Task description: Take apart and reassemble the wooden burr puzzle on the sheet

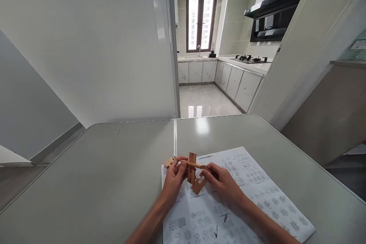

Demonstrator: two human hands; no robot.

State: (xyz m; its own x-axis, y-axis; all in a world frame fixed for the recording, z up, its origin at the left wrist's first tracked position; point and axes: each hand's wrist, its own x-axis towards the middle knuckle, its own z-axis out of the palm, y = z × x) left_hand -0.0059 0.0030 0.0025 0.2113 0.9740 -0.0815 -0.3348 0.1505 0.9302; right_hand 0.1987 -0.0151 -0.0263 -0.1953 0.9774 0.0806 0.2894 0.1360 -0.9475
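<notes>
Over a printed sheet [243, 183] of puzzle diagrams, both hands are closed on a cluster of notched wooden puzzle pieces [192, 158]. One piece stands upright in the cluster, and a thin flat one crosses it. My left hand [174, 179] grips the cluster from the left, its thumb and fingers pinching the crossing piece. My right hand [221, 179] pinches the right side, where a notched wooden piece [198, 186] angles downward near the fingertips. Which pieces are locked together I cannot tell. Just beyond my left fingers, more wooden blocks [168, 162] show, partly hidden.
The sheet lies on a pale grey-green table [100, 183] with a seam [175, 137] down its middle. Past the far edge, a doorway opens on a kitchen with white cabinets [196, 71], a gas stove [251, 59] and a black range hood [274, 7].
</notes>
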